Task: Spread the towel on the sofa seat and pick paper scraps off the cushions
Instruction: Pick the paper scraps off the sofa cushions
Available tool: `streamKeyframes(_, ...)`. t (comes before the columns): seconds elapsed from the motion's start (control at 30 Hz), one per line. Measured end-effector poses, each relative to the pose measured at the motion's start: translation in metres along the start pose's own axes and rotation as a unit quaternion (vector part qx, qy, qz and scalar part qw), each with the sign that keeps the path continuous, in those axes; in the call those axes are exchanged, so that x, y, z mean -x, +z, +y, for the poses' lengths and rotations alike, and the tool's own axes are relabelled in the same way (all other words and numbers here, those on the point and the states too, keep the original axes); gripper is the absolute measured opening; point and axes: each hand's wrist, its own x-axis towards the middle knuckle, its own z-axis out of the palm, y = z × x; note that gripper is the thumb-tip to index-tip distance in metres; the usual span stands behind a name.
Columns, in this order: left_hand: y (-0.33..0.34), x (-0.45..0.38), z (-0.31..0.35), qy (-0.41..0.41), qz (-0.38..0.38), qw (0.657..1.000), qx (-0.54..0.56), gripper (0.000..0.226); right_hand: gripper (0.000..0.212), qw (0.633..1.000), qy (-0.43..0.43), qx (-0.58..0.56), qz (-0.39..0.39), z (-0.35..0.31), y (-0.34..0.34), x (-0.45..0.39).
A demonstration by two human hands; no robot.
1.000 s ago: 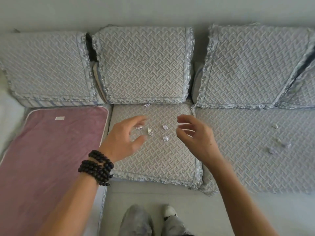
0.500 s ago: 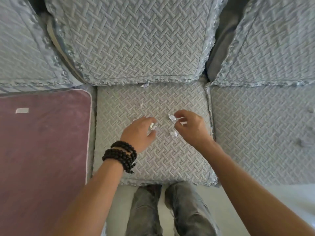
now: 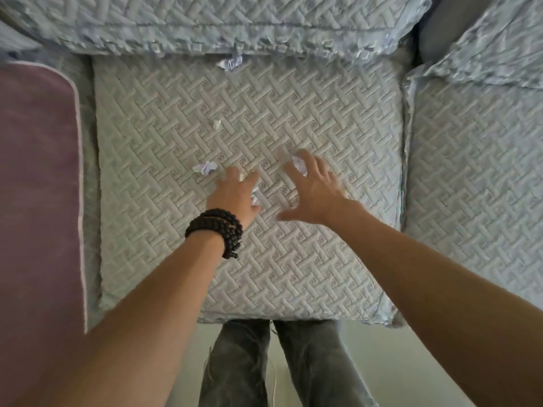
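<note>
My left hand (image 3: 235,195), with a dark bead bracelet on the wrist, rests on the middle seat cushion (image 3: 323,107). It is curled over white paper scraps (image 3: 255,198) that show between its fingers. My right hand (image 3: 316,189) lies beside it with fingers and thumb spread, and a crumpled scrap (image 3: 298,165) sits wedged between its first two fingers. Loose scraps lie on the cushion: one (image 3: 205,168) just left of my left fingertips, a small one (image 3: 216,123) farther back, and one (image 3: 230,63) at the back seam. The mauve towel (image 3: 38,186) lies flat on the left seat.
Quilted grey back cushions (image 3: 205,22) line the top of the view. Another seat cushion (image 3: 476,177) lies to the right. My legs in grey jeans (image 3: 235,362) stand on the pale floor against the sofa's front edge.
The view has dropped closer to the middle cushion. Both hands slid forward across it. My left hand closed over scraps, and my right hand went from a pinch to spread fingers.
</note>
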Motion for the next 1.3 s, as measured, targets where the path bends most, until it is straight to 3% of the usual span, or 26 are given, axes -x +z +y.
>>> streamKeyframes(0.13,0.023,-0.012,0.001,0.021,0.075,0.997,-0.010,0.039,0.108,0.997,-0.042,0.011,0.064,0.020,0.036,0.014)
streamKeyframes(0.3,0.018,-0.022,-0.004,0.039,0.109,0.992,0.055,0.012,0.031,0.984,-0.111,-0.047,0.128,0.040,0.057,0.017)
streamKeyframes(0.43,-0.001,-0.028,-0.036,0.005,0.234,0.972,0.013,0.012,0.008,0.963,-0.130,-0.137,0.194,0.031,0.047,-0.002)
streamKeyframes(0.6,0.011,-0.039,-0.063,-0.092,0.229,0.969,0.023,0.011,0.005,0.938,-0.121,-0.204,0.253,-0.013,0.018,-0.056)
streamKeyframes(0.7,0.029,-0.044,-0.069,-0.062,0.207,0.976,0.027,0.012,0.023,0.925,-0.097,-0.238,0.278,-0.030,-0.001,-0.094)
streamKeyframes(0.83,0.020,-0.052,-0.077,-0.001,0.271,0.957,0.103,0.014,0.033,0.911,-0.090,-0.248,0.317,-0.041,-0.018,-0.128)
streamKeyframes(0.93,-0.008,-0.077,-0.077,0.028,0.320,0.940,0.117,0.026,0.008,0.927,-0.055,-0.257,0.267,-0.046,-0.033,-0.152)
streamKeyframes(0.97,-0.016,-0.085,-0.075,0.032,0.314,0.942,0.116,0.039,0.014,0.933,-0.040,-0.260,0.245,-0.048,-0.040,-0.159)
streamKeyframes(1.07,-0.028,-0.101,-0.071,0.028,0.277,0.956,0.095,0.063,0.062,0.966,-0.019,-0.213,0.148,-0.061,-0.063,-0.177)
streamKeyframes(1.2,-0.028,-0.102,-0.074,0.023,0.257,0.964,0.060,0.044,0.076,0.991,-0.006,-0.114,0.063,-0.071,-0.079,-0.198)
streamKeyframes(1.3,-0.028,-0.099,-0.072,0.029,0.260,0.963,0.068,0.014,0.061,0.991,0.011,-0.120,0.059,-0.071,-0.083,-0.205)
